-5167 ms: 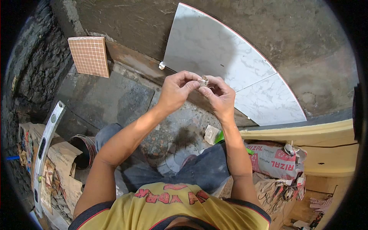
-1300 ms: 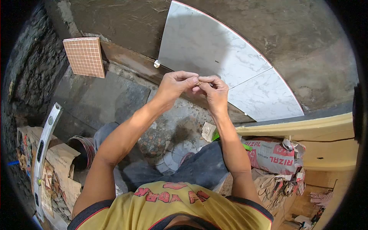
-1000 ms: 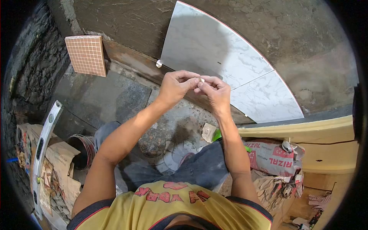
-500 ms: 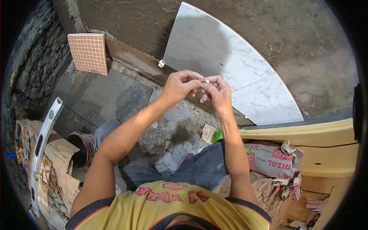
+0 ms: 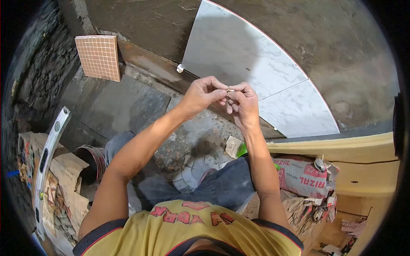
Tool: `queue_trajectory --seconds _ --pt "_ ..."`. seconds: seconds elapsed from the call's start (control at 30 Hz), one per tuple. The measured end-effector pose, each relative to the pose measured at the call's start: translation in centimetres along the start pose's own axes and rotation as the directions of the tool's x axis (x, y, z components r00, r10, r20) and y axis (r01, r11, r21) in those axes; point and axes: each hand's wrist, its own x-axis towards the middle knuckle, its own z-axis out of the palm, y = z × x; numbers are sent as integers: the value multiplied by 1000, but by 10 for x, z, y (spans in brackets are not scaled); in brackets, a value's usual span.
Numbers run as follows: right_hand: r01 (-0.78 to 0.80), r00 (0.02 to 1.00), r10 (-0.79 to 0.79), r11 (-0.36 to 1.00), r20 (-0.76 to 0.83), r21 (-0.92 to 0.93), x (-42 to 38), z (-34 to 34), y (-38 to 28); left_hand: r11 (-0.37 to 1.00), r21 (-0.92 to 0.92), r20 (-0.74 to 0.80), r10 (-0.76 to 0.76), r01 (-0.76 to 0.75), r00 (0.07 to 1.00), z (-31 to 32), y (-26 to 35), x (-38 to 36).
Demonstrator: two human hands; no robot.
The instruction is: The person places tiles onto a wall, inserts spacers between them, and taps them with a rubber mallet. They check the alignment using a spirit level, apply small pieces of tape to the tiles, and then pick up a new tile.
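Observation:
A small pale folded scrap (image 5: pixel 231 90) is pinched between the fingertips of both hands; its exact kind is too small to tell. My left hand (image 5: pixel 206 94) has thumb and forefinger closed on one side of it. On the other side, my right hand (image 5: pixel 244 101) grips it with thumb and forefinger, the other fingers curled. Beyond the hands, a white marbled tile (image 5: pixel 226 47) stands on the plastered wall, with a second marbled tile (image 5: pixel 301 110) beside it. Small white wads sit by the tiles' lower edge, one wad (image 5: pixel 180 68) at the left corner.
A brown gridded tile (image 5: pixel 98 59) leans at the back left. To the left are a spirit level (image 5: pixel 50 158), a bucket (image 5: pixel 92 160) and torn cardboard (image 5: pixel 66 173). A printed cement bag (image 5: pixel 301 177) lies right. A green-and-white item (image 5: pixel 235 147) rests near my right knee.
My fingers have drawn closer together around the scrap, and less of it shows now. The hands stay in nearly the same place.

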Motion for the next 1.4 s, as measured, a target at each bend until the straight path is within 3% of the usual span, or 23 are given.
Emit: queue_trajectory --seconds 0.07,0.2,0.3,0.4,0.6,0.7,0.8,0.83,0.9,1.0,1.1,1.2,1.3,1.4 --pt "-64 998 64 991 5 116 -3 0 -6 997 57 27 47 -48 999 2 1 0" --pt "-182 983 177 971 48 157 -5 -3 -7 953 255 3 170 -165 985 0 -2 -1" --pt "-83 991 81 996 107 11 -6 4 -4 954 220 -91 229 -204 969 1 -2 -3" --pt "178 975 -133 947 180 -266 -9 3 -2 933 341 -163 180 -116 970 0 -2 -3" --pt "276 961 -244 855 129 -439 -10 -1 12 953 291 -177 140 -84 974 4 -10 -4" --pt "287 958 -260 850 122 -441 -7 -4 10 992 104 -206 87 -67 975 11 -2 3" --pt "333 942 -297 789 155 -515 -3 -7 11 897 441 -139 67 1 988 6 6 0" --pt "299 954 -267 838 136 -456 -3 -6 11 863 503 -132 120 -38 984 5 7 -1" --pt "224 974 -197 917 115 -329 -5 0 9 777 620 -118 230 -109 966 2 9 -3" --pt "168 983 -144 954 111 -247 -6 3 5 731 650 -118 366 -207 923 5 11 -7" --pt "107 994 -98 961 48 -254 -6 3 6 782 588 -156 358 -205 920 6 3 -7" --pt "177 984 -165 917 62 -358 -4 -2 14 779 577 -85 355 -245 931 1 2 -6" --pt "201 979 -198 902 48 -382 -3 -1 20 903 429 -184 85 2 979 -3 -8 -6" --pt "170 985 -153 932 77 -320 7 -5 17 964 259 -131 -25 59 991 -10 -1 2"
